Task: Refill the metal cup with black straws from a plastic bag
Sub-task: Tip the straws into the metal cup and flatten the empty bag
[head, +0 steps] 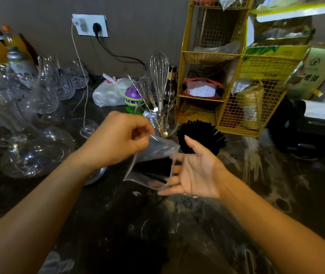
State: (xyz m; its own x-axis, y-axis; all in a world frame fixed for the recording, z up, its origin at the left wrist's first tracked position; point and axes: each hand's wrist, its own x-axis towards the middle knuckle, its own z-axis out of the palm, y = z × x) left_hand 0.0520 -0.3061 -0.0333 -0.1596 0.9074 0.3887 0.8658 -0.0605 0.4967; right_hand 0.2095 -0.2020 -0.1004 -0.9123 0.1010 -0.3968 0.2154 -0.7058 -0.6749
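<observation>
A clear plastic bag (pixel 153 155) hangs above the dark counter with black straws (pixel 153 168) lying inside it. My left hand (pixel 118 139) pinches the bag's top edge between thumb and fingers. My right hand (pixel 195 173) is spread flat, palm up, with its fingers under and against the bag's right side. Behind my right hand a fanned bunch of black straws (pixel 201 133) stands upright; the metal cup that holds them is hidden by the hand and the straws.
Glass decanters and tumblers (pixel 37 147) crowd the left. A glass with a whisk and spoons (pixel 158 107) stands just behind the bag. A yellow wire rack (pixel 234 91) and a black receipt printer (pixel 307 129) sit to the right. The dark marble counter (pixel 157 224) lies below.
</observation>
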